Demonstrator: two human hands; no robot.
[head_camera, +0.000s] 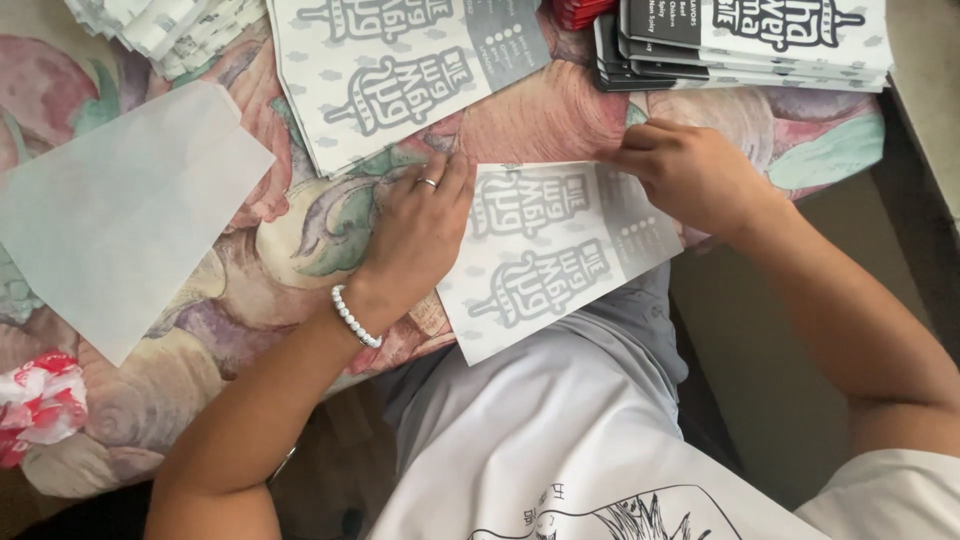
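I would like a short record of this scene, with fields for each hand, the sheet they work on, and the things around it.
left hand: left hand lies flat on the left edge of the printed sheet; ring and bead bracelet worn
right hand: right hand pinches the sheet's upper right edge
sheet: grey and white print, overhangs the table edge
surface: floral tablecloth
nearby: stack of printed sheets; plain translucent paper; dark booklets; red and white crumpled wrapper

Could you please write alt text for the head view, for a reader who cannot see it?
Two bare hands press a printed grey-and-white paper sheet flat at the edge of a floral tablecloth, the left hand on its left edge and the right hand at its top right corner. More printed sheets and a plain translucent sheet lie nearby.
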